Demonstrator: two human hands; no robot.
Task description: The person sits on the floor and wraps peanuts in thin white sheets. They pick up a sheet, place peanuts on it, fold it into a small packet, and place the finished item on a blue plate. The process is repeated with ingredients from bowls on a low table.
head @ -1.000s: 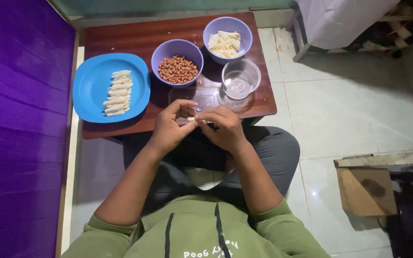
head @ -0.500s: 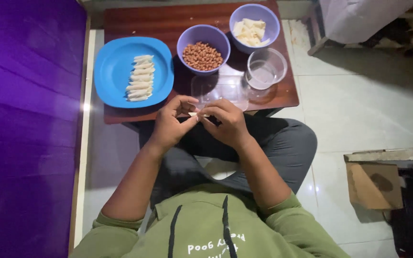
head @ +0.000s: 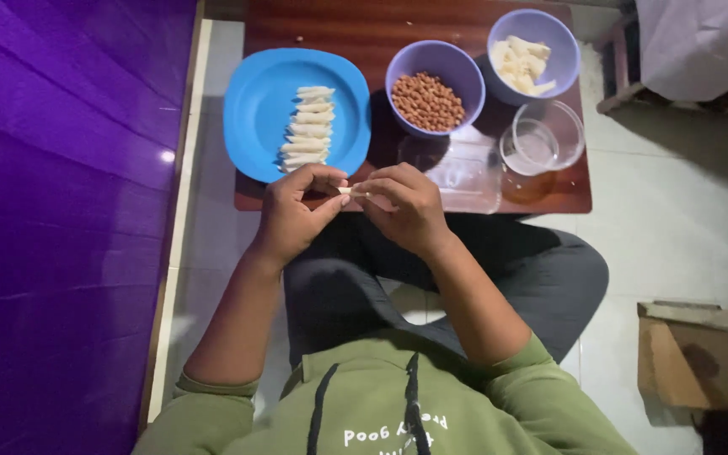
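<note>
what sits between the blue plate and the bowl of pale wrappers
In the head view, the purple bowl of peanuts sits between the blue plate and the bowl of pale wrappers.

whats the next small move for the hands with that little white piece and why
Probably finish pinching it closed, then set it on the blue plate. The left hand and right hand both grip a small pale wrapper piece between their fingertips, just at the table edge. A row of similar pale rolled pieces lies on that plate, with bare space beside it.
</note>
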